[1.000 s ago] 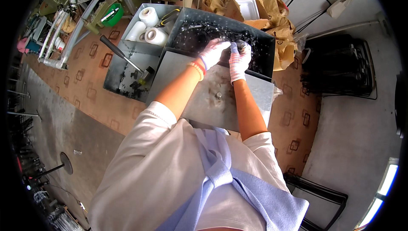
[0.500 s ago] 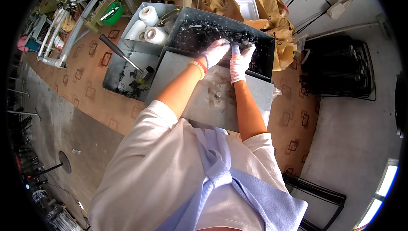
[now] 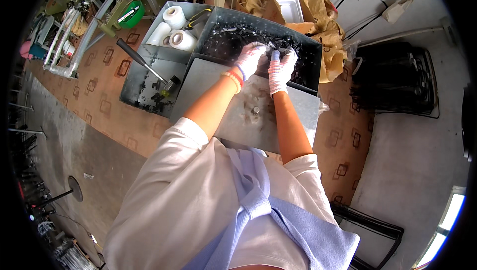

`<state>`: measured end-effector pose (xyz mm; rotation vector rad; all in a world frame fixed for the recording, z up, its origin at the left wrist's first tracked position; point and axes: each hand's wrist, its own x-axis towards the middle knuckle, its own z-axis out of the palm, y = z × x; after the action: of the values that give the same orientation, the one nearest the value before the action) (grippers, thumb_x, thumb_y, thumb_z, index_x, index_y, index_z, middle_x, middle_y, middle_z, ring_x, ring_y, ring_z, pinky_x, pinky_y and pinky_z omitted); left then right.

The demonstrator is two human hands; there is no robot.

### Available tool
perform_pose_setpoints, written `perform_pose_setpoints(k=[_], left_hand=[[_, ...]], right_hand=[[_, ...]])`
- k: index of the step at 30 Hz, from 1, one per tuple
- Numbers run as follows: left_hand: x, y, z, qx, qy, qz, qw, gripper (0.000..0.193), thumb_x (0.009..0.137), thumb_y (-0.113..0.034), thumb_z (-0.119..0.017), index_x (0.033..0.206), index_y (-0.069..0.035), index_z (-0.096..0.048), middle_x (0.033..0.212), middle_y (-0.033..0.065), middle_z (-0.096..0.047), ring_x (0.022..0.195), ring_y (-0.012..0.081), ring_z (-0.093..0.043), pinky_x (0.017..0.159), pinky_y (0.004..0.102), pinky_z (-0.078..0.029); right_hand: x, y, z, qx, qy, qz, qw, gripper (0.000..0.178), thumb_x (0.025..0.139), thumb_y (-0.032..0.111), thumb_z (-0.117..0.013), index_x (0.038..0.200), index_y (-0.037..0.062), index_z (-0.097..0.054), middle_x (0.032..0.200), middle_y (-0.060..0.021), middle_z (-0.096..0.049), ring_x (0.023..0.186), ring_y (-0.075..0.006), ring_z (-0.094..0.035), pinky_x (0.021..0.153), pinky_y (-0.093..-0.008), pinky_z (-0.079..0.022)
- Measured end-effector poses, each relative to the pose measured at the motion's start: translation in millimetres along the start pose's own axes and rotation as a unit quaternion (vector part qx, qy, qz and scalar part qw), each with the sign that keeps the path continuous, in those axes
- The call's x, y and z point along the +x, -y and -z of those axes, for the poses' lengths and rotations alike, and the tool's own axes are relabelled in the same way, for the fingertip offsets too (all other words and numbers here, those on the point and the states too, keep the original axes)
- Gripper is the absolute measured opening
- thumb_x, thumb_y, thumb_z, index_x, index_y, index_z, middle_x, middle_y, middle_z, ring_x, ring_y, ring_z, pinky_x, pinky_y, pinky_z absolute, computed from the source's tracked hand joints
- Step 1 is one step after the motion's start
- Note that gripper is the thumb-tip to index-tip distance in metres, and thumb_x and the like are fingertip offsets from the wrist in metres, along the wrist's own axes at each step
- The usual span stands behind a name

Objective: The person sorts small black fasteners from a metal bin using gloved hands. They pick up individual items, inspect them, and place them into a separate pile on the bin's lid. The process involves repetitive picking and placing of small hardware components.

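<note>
L hand (image 3: 251,58) & R hand (image 3: 281,69), gloved, reach fwd over bin (image 3: 294,36), fingers bent, tips close tog.; can't tell if gripping. Small blk parts (image 3: 229,39) in bin, long axes mixed. Upper-L compt: wht rolls (image 3: 182,42); lower-L: hammer (image 3: 140,61), handle up-L.

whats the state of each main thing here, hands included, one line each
Left hand: gloved, over bin, grip unclear
Right hand: gloved, beside left hand, grip unclear
Black parts: loose, scattered in bin
Hammer: tilted, head in tray
Worktop: smudged
White rolls: grouped together
Brown paper: crumpled
Lavender sash: knotted
</note>
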<state>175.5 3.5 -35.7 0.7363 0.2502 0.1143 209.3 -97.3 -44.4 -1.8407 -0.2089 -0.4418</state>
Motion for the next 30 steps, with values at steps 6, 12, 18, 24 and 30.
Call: perform_pose_setpoints(k=[6, 12, 18, 24, 30], left_hand=[[-2, 0, -4, 0.020, -0.006, -0.013, 1.000, 0.008, 0.079, -0.009, -0.053, 0.086, -0.008, -0.056, 0.076, 0.0006, -0.055, 0.067, 0.0118, -0.054, 0.063, 0.0264, -0.047], [-3, 3, -6, -0.019, -0.104, -0.093, 0.990, 0.010, 0.080, -0.008, -0.052, 0.089, -0.007, -0.055, 0.078, 0.0012, -0.055, 0.067, 0.0122, -0.055, 0.064, 0.0248, -0.048], [1, 8, -5, -0.048, -0.126, -0.135, 0.982, 0.012, 0.079, -0.007, -0.053, 0.091, -0.007, -0.054, 0.076, 0.0019, -0.055, 0.066, 0.0129, -0.055, 0.063, 0.0238, -0.047], [1, 5, -5, -0.061, -0.158, -0.122, 0.978, 0.015, 0.079, -0.006, -0.053, 0.093, -0.008, -0.055, 0.079, 0.0033, -0.057, 0.069, 0.0142, -0.055, 0.066, 0.0248, -0.046], [12, 11, 8, -0.090, -0.071, -0.130, 0.985, 0.019, 0.080, -0.008, -0.050, 0.098, -0.007, -0.055, 0.092, 0.0081, -0.057, 0.087, 0.0195, -0.053, 0.080, 0.0311, -0.042]], right_hand=[[-3, 7, -5, 0.220, 0.084, -0.041, 0.971, 0.029, 0.074, -0.008, -0.048, 0.101, 0.0020, -0.052, 0.090, -0.0047, -0.052, 0.081, -0.0131, -0.047, 0.076, -0.0232, -0.038], [-3, 5, 1, 0.123, 0.152, -0.017, 0.980, 0.030, 0.072, -0.012, -0.048, 0.096, 0.0030, -0.056, 0.089, -0.0021, -0.053, 0.078, -0.0096, -0.047, 0.071, -0.0205, -0.039], [-4, 0, -2, 0.224, 0.190, -0.087, 0.952, 0.024, 0.074, -0.008, -0.049, 0.094, 0.0037, -0.056, 0.081, -0.0010, -0.054, 0.072, -0.0088, -0.047, 0.067, -0.0202, -0.039], [-6, 4, 0, 0.133, 0.256, -0.091, 0.953, 0.027, 0.076, 0.004, -0.054, 0.103, 0.0015, -0.053, 0.090, -0.0065, -0.060, 0.080, -0.0111, -0.053, 0.074, -0.0221, -0.040], [-4, -2, 0, 0.099, 0.283, -0.047, 0.953, 0.038, 0.075, 0.003, -0.052, 0.113, 0.0016, -0.048, 0.097, -0.0064, -0.059, 0.082, -0.0103, -0.052, 0.076, -0.0206, -0.040]])
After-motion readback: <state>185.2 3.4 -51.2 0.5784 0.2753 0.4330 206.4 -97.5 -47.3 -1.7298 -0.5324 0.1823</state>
